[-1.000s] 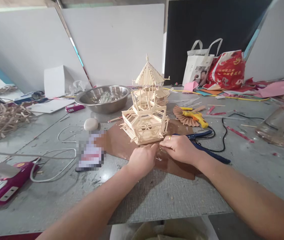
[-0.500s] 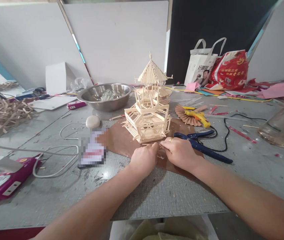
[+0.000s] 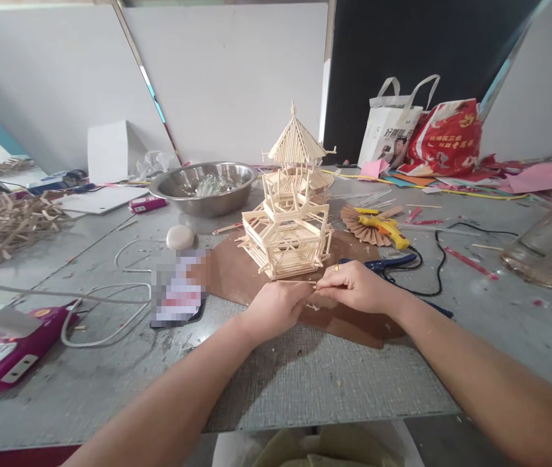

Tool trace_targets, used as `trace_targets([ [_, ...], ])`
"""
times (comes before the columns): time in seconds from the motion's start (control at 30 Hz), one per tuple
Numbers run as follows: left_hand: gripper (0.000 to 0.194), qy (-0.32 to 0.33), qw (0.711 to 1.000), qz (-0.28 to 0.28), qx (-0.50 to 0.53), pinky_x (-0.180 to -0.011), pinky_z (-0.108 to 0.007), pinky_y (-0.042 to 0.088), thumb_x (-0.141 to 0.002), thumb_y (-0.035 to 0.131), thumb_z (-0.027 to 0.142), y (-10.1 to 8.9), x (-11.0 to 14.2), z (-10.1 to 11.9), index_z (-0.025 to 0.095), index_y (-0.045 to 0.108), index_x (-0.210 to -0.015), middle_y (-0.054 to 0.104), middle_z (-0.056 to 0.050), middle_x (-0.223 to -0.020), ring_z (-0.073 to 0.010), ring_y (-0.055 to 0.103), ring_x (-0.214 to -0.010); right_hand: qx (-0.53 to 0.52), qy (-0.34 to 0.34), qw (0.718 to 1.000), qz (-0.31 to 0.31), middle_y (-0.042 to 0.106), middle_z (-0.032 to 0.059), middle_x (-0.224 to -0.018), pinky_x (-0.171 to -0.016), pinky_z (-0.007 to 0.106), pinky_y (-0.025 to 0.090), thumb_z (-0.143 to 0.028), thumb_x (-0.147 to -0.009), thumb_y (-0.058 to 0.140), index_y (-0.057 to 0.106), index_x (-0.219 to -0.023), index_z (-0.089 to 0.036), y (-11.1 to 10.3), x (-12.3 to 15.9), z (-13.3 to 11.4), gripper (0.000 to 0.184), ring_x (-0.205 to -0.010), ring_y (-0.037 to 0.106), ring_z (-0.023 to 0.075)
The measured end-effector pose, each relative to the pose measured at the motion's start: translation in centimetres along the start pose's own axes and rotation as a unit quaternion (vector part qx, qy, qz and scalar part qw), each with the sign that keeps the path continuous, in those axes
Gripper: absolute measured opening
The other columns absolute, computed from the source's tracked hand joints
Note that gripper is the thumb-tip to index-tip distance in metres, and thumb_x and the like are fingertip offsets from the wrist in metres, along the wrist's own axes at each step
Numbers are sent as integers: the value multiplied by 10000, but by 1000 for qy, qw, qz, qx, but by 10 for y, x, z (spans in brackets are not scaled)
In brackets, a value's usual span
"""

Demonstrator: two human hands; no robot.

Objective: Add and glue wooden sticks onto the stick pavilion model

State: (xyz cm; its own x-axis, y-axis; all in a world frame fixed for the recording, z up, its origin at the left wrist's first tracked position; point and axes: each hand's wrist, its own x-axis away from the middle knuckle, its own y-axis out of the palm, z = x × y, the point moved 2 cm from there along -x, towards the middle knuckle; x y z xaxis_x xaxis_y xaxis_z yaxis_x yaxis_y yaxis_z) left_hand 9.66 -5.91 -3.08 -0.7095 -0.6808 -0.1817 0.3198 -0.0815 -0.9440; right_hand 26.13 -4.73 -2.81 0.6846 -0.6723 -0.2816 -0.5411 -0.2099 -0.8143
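Pagoda (image 3: 283, 213) just beyond both hands (image 3: 278, 306) (image 3: 353, 285)

One head-worn camera supplies the view. It faces forward and down from above the near edge of the flat grey tabletop (image 3: 334, 389). The bare left hand (image 3: 279, 306) and bare right hand (image 3: 355, 287) occupy the near field; the tiered pale wooden-stick pagoda (image 3: 291, 211), the middle; flat white panels (image 3: 231, 78), the background.
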Motion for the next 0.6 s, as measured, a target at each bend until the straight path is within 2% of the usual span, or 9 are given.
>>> trace_targets([
  [0.07, 235, 35, 998, 22, 52, -519, -203, 363, -834, 322, 178, -3, 0, 2, 157, 462, -646, 504, 7, -578, -92, 483, -541, -46, 1, 999, -4, 619, 6, -714, -606, 185, 387, -277, -801, 456, 648, -844, -179, -4, -1, 3, 221, -644, 545, 85],
  [0.13, 276, 39, 995, 45, 78, -523, -203, 372, -856, 308, 235, -5, 0, 3, 156, 467, -644, 502, 10, -572, -85, 471, -531, -32, 36, 998, 38, 621, 8, -702, -603, 193, 394, -290, -800, 455, 653, -824, -178, -9, -1, 8, 230, -640, 549, 92],
  [0.23, 264, 3, 995, 75, 68, -532, -211, 389, -856, 318, 265, -3, -1, 1, 155, 510, -712, 536, 2, -606, -93, 493, -556, 79, 114, 979, 150, 641, 20, -741, -615, 227, 398, -298, -788, 464, 661, -820, -193, -18, 1, 20, 226, -678, 568, 126],
  [0.37, 225, -47, 994, 95, 38, -555, -210, 409, -843, 354, 265, 3, -1, -6, 166, 547, -784, 588, -9, -675, -105, 536, -610, 200, 163, 933, 252, 657, 25, -791, -650, 262, 407, -285, -768, 484, 668, -806, -212, -24, 5, 40, 201, -735, 585, 163],
  [0.5, 220, -74, 992, 104, 8, -604, -208, 427, -837, 370, 279, 6, -1, -9, 184, 568, -825, 625, -12, -766, -107, 571, -671, 261, 172, 905, 288, 646, 61, -882, -734, 329, 398, -250, -741, 511, 663, -847, -185, -26, 7, 56, 197, -824, 568, 206],
  [0.6, 224, -103, 990, 90, -25, -639, -219, 438, -838, 368, 288, 6, -1, -10, 200, 573, -853, 641, -9, -812, -118, 589, -715, 259, 142, 907, 301, 636, 70, -905, -787, 358, 369, -252, -749, 500, 659, -847, -175, -25, 5, 48, 201, -868, 543, 213],
])
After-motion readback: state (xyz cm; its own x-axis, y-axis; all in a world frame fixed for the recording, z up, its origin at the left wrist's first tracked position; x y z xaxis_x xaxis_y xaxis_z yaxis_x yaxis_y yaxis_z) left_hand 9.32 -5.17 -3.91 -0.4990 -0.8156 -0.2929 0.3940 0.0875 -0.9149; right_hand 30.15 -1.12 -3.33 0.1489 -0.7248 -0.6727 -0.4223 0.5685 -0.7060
